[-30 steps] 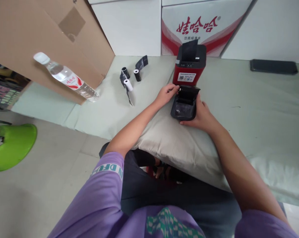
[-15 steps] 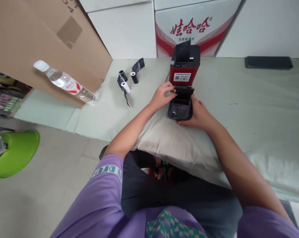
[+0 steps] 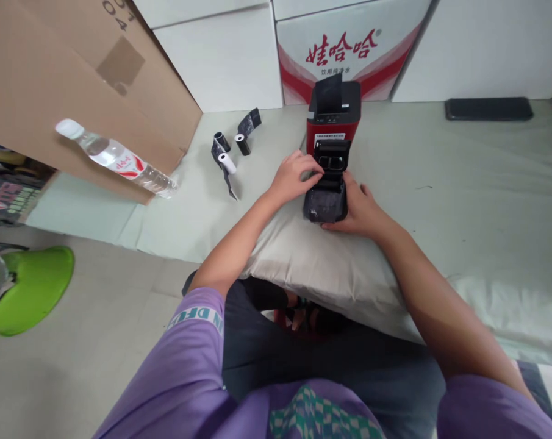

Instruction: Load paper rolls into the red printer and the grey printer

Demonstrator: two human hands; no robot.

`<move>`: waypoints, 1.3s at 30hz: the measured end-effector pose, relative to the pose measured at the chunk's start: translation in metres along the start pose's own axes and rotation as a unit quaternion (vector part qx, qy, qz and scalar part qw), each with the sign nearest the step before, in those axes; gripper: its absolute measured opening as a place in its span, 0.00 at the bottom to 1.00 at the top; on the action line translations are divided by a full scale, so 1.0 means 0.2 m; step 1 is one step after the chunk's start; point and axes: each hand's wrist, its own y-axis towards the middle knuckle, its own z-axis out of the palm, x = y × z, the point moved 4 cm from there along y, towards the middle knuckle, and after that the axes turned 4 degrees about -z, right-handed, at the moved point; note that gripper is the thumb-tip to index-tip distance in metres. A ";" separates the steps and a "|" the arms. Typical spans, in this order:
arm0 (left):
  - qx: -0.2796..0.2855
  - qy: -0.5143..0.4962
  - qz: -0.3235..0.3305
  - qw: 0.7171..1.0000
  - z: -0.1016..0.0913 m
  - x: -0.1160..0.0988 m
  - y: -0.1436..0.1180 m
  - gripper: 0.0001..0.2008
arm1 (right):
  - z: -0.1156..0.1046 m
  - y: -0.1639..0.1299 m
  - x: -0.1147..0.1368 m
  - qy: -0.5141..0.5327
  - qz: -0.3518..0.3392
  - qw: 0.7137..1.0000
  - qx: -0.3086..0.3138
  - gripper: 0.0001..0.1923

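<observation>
A small black label printer (image 3: 326, 204) sits on the pale green padded surface (image 3: 404, 164) with its lid (image 3: 332, 151) raised and tipped back. My right hand (image 3: 365, 210) wraps around its right side, fingers and thumb pressed on the casing. At the left edge, near the hinge, my left hand (image 3: 294, 178) is closed, thumb and index finger together against the printer; anything tiny between them is hidden. Directly behind stands a red and black printer (image 3: 355, 122) with a black flap sticking up. To the left lie a white roll (image 3: 227, 163) and black rolls (image 3: 242, 145) with loose dark strips.
A clear water bottle (image 3: 120, 160) leans in front of a large cardboard box (image 3: 161, 122) on the left. White cartons (image 3: 225, 61) line the back. A black phone-like slab (image 3: 488, 109) lies at the far right. A green chair (image 3: 42, 283) stands on the floor at left.
The black printer's lid has swung further up and back, so its inner side now shows. My left fingers have come off the lid to the printer's left edge. The right hand keeps its hold.
</observation>
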 end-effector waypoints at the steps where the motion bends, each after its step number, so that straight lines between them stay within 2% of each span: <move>1: 0.029 0.009 -0.002 1.000 0.00 -0.01 0.00 0.11 | 0.00 0.00 0.00 -0.001 -0.002 1.000 -0.002 0.79; 4: 0.097 0.028 -0.007 0.995 -0.03 -0.03 0.02 0.12 | 0.01 0.00 -0.01 -0.004 -0.006 1.000 -0.011 0.79; 8: 0.154 0.083 -0.047 0.983 -0.08 -0.09 0.08 0.14 | 0.03 0.01 -0.02 -0.004 -0.010 1.000 -0.017 0.78; 11: 0.209 0.143 -0.062 0.965 -0.09 -0.18 0.15 0.16 | 0.03 0.01 -0.03 -0.001 -0.011 1.000 -0.017 0.78; 15: 0.257 0.250 -0.050 0.932 -0.06 -0.32 0.22 0.19 | 0.02 0.01 -0.03 0.006 -0.005 1.000 -0.022 0.77; 18: 0.267 0.279 -0.038 0.922 -0.02 -0.34 0.23 0.20 | 0.01 0.01 -0.03 0.007 -0.003 1.000 -0.025 0.75; 21: 0.253 0.225 -0.020 0.941 -0.02 -0.28 0.21 0.21 | 0.01 0.02 -0.03 0.001 -0.001 1.000 -0.024 0.74; 25: 0.163 0.063 -0.024 0.984 -0.10 -0.15 0.15 0.16 | 0.01 0.03 -0.02 -0.010 -0.004 0.999 -0.034 0.73; 28: 0.115 0.000 -0.054 0.992 -0.17 -0.10 0.07 0.20 | 0.00 0.02 -0.01 -0.007 -0.010 0.999 -0.041 0.71; 32: 0.158 0.069 -0.066 0.983 -0.16 -0.15 0.05 0.24 | 0.00 0.02 0.00 -0.009 -0.004 0.999 -0.045 0.71; 35: 0.190 0.114 -0.047 0.974 -0.11 -0.19 0.13 0.20 | 0.00 0.02 0.00 -0.009 -0.004 0.999 -0.043 0.70; 39: 0.204 0.156 -0.003 0.966 -0.06 -0.19 0.23 0.14 | 0.00 0.03 -0.02 -0.006 0.006 0.999 -0.038 0.73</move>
